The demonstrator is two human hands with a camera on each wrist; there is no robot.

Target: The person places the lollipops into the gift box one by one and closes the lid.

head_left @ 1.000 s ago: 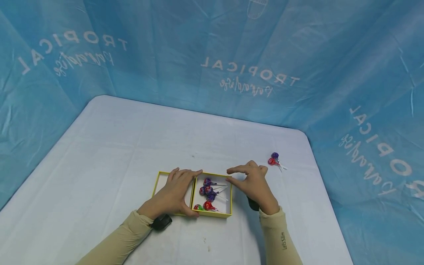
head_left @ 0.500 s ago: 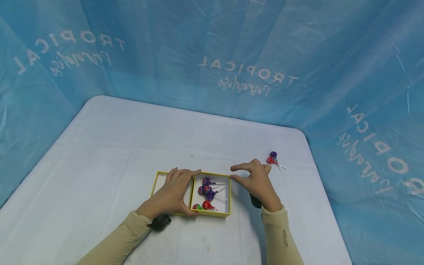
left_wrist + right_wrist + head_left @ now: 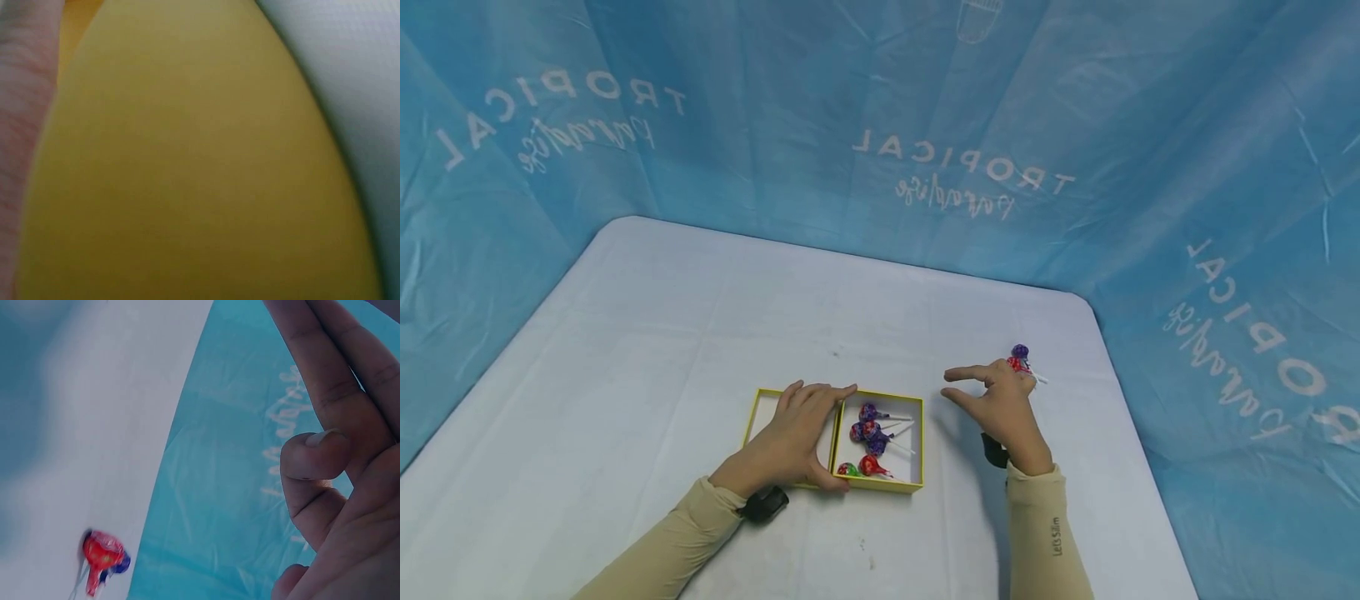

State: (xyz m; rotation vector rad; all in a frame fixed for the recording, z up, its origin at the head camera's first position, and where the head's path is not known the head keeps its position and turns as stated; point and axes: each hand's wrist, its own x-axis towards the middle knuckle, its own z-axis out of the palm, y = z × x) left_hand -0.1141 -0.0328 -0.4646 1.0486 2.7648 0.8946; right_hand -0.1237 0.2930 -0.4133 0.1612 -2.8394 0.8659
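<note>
- Basically, far left: yellow-edged tray (image 3: pixel 765 410), mostly under the left hand (image 3: pixel 790 437); lid or second half, can't tell; sits snug beside the box, probably so one hand can cover both.
- Left thumb bears on the near wall of the yellow-rimmed box (image 3: pixel 887 485), index finger at the far rim; gripping across the join, likely to stop box and tray sliding; left wrist view is mostly blurred yellow, so pressure unreadable.
- Inside the box, just right of the left fingers: purple lollipops (image 3: pixel 876 447) bunched, heads toward the left fingers, sticks toward the right ones; laid flat, presumably so the sticks fit within the walls.
- Red lollipop (image 3: pixel 870 465) and green lollipop (image 3: pixel 847 470) by the near wall, close to the left thumb.
- Right hand (image 3: pixel 1003 408), right of the box: thumb and index finger spread apart, pinching nothing; gap faces the box.
- Loose lollipops (image 3: pixel 1020 351), one purple, one red, on the white tablecloth (image 3: pixel 700 317) just past the right knuckles, partly hidden; heads together, perhaps kept as a pair within reach.
</note>
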